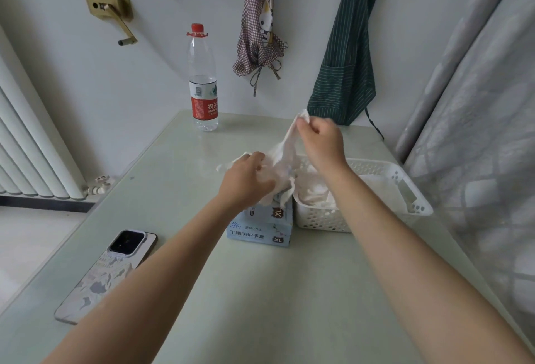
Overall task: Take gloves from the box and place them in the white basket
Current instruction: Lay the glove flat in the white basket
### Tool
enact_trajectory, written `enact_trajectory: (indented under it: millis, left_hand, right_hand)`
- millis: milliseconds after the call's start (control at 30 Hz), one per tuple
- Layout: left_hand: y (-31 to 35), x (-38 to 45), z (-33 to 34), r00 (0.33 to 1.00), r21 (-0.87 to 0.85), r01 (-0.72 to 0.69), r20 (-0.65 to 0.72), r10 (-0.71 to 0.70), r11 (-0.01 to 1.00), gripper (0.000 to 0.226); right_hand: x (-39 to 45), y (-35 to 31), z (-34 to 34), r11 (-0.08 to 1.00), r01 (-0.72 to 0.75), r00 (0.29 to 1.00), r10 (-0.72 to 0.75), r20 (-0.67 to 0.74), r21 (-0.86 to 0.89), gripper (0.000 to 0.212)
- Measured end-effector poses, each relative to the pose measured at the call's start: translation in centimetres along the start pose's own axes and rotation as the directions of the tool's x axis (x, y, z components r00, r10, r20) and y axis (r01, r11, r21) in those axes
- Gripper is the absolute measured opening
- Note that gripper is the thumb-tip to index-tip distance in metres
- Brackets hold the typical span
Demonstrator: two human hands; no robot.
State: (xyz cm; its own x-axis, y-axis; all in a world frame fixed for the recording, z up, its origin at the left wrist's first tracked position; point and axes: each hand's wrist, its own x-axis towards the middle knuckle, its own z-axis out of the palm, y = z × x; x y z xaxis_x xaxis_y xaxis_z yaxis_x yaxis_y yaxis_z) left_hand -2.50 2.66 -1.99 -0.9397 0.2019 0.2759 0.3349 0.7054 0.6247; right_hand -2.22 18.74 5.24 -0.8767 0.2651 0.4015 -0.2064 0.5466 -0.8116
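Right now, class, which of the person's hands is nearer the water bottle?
Left. The left hand grips gloves above the glove box, right of and nearer the camera than the water bottle. The right hand pinches a glove further right, above the white basket.

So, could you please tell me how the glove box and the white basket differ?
The glove box is pale blue printed card with solid walls; the white basket is plain plastic with perforated walls. The box is the narrower of the two. The basket is open-topped with gloves lying inside. Both sit side by side on the table.
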Motion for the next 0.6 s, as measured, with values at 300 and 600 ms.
enact_trajectory:
  millis: [300,600]
  left_hand:
    - [1.1,0.1,-2.2,0.961,-0.141,0.118,0.265,-0.077,0.983,0.101]
    - [5.3,-0.5,-7.3,0.940,-0.321,0.053,0.335,0.061,0.946,0.082]
  right_hand:
    - [1.6,-4.8,-2.9,0.993,0.088,0.992,-0.080,-0.098,0.082,0.041]
    - [0.2,-5.6,-4.3,0.986,-0.034,0.999,0.030,0.028,0.161,0.039]
